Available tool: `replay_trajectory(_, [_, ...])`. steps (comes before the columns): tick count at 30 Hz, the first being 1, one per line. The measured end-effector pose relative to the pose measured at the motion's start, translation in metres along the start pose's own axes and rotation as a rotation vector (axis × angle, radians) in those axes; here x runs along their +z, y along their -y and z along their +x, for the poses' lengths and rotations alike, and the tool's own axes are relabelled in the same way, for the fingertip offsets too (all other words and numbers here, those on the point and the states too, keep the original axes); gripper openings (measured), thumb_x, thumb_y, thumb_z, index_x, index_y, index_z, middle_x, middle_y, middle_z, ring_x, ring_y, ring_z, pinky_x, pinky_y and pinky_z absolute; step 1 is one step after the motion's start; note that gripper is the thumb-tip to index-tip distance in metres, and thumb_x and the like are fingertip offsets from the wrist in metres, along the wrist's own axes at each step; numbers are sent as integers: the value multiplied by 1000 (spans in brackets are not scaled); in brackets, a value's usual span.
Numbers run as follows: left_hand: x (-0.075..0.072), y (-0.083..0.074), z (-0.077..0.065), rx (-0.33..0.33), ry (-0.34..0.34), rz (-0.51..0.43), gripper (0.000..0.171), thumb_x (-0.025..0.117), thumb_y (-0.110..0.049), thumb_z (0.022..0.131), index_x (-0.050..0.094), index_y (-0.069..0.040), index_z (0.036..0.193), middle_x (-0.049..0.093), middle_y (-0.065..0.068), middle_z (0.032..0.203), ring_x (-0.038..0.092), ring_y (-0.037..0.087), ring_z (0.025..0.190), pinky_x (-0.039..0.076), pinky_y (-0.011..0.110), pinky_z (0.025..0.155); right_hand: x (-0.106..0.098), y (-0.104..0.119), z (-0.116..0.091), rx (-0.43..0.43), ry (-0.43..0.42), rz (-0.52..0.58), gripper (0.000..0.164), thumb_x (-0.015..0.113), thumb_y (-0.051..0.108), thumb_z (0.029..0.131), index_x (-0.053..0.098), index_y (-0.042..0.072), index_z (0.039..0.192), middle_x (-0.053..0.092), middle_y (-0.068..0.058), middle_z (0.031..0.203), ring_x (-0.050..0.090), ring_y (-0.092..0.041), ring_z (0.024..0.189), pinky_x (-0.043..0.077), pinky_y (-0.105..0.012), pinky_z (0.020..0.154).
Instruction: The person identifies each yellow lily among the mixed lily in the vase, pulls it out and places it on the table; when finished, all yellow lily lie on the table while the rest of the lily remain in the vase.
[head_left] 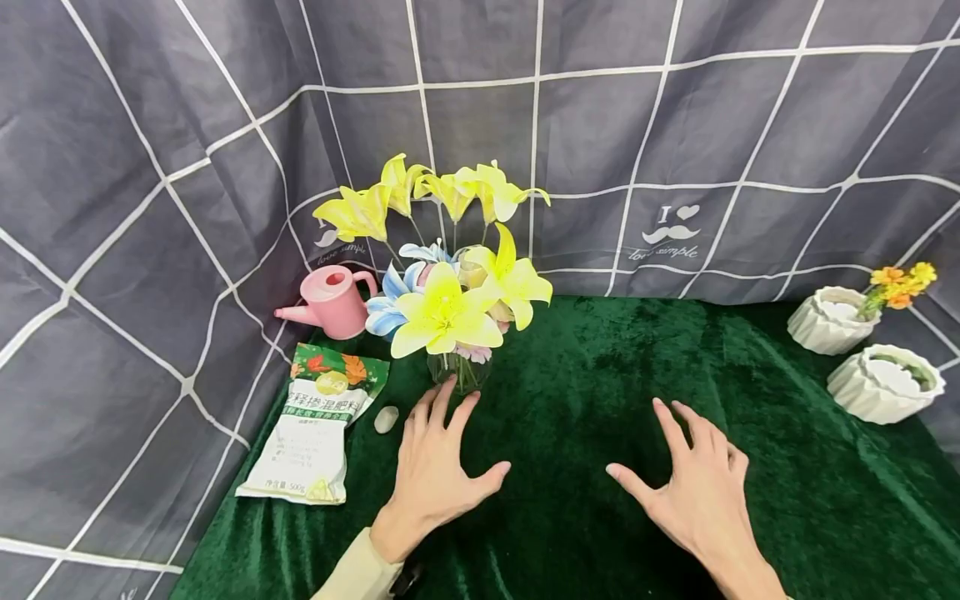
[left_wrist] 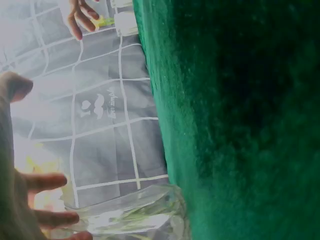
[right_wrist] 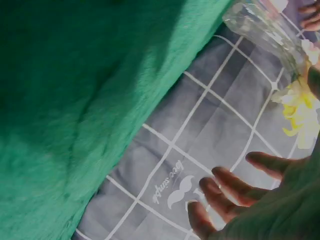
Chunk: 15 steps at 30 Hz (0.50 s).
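Observation:
A clear glass vase (left_wrist: 135, 212) stands on the green cloth, holding yellow lilies (head_left: 447, 312) along with blue, pink and cream flowers. My left hand (head_left: 438, 467) is spread just in front of the vase, its fingers pointing toward it and nothing in its grasp. Whether the fingertips touch the glass I cannot tell. Over the cloth to the right hovers my right hand (head_left: 701, 483), fingers parted and holding nothing. In the right wrist view the vase and lilies (right_wrist: 298, 107) appear at the upper right, apart from the right hand.
Left of the vase are a pink watering can (head_left: 335, 302), a fertilizer bag (head_left: 311, 433) and a pale stone (head_left: 386, 419). Two white ribbed pots (head_left: 828, 321) stand at the far right, with small orange and yellow flowers (head_left: 900, 285) beside one. A grey gridded curtain (head_left: 592, 133) hangs behind.

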<state>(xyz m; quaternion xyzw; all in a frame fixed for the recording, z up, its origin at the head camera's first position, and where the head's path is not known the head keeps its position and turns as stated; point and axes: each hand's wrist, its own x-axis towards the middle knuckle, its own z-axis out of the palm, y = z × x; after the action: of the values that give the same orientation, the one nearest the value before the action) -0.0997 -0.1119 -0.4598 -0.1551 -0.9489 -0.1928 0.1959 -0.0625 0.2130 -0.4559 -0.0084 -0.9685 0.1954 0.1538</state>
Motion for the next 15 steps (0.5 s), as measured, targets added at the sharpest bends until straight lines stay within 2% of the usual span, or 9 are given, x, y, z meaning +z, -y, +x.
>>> replay_trajectory(4, [-1,0,1,-79,-83,-107,84,78,-61,72,52,-27,144,53,6,137,53,26,116,53,45,88,-6,11,0,-11,-17,129,79,77,54,83,49,17,147,57,-13,130,53,-34,116,42,-54,89])
replay_trajectory(7, [-1,2,3,-142,-150,-207,76,81,-53,73,55,-24,139,57,4,127,56,23,109,55,40,82,-11,22,2,-35,-34,225,58,78,40,87,59,17,137,65,-1,111,61,-18,98,53,-37,77])
replay_trajectory(10, [0,4,5,-200,-224,-314,66,83,-44,76,59,-21,133,60,5,124,60,22,102,56,38,80,-16,36,7,-70,-68,325,41,80,27,87,66,19,125,68,7,96,62,-4,80,53,-18,69])
replay_trajectory(15, [9,13,15,-305,-334,-442,56,85,-31,77,63,-14,125,61,8,116,62,26,98,57,41,79,-20,60,17,-147,-117,494,28,80,13,86,73,21,111,67,12,83,60,3,69,52,-11,66])
